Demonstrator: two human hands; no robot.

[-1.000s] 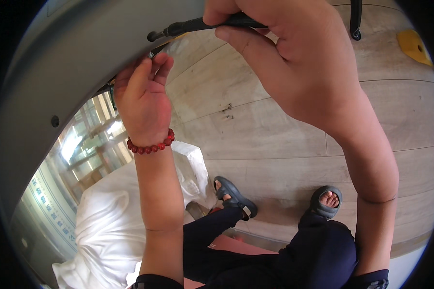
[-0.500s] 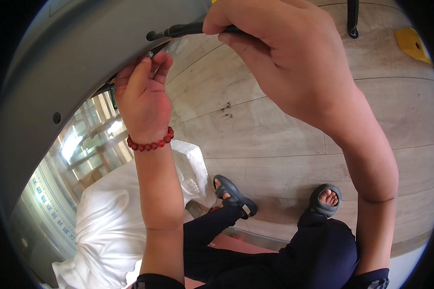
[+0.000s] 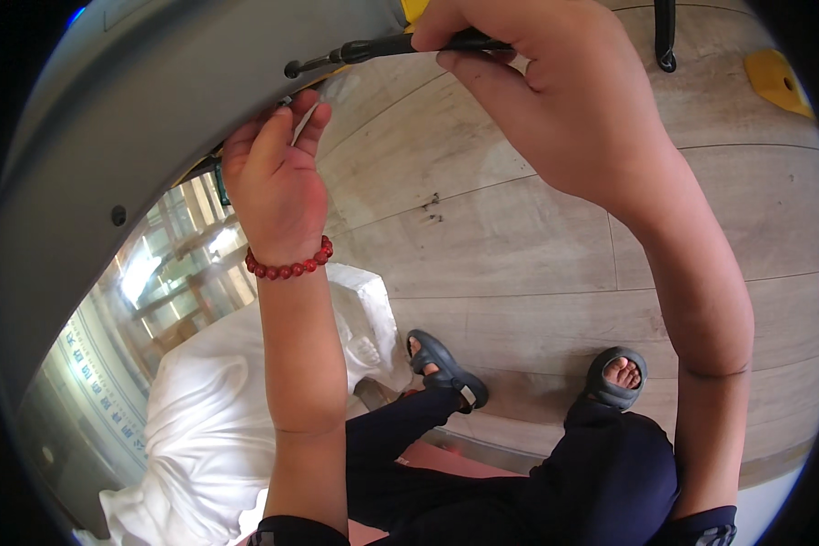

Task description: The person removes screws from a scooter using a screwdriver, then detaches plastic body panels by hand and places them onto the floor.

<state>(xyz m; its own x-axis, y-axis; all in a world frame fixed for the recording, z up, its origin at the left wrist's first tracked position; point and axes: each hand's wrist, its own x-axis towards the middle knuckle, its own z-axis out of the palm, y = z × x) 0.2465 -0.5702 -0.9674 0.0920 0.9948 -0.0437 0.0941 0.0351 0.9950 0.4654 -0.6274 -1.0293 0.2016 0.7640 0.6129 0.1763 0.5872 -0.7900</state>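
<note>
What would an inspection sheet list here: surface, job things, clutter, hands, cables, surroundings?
Surface: smooth grey curved panel; dark round hole near its edge.
Job's things: slim black tool with metal shaft, far end at the panel.
Clutter: yellow holed piece on floor, upper right.
Hands: right hand grips the tool; left hand, with red beaded bracelet, at the panel's edge, some fingertips hidden.
Cables: nothing clearly seen.
Surroundings: pale wood-plank floor; white sculpted draped piece, left.
</note>
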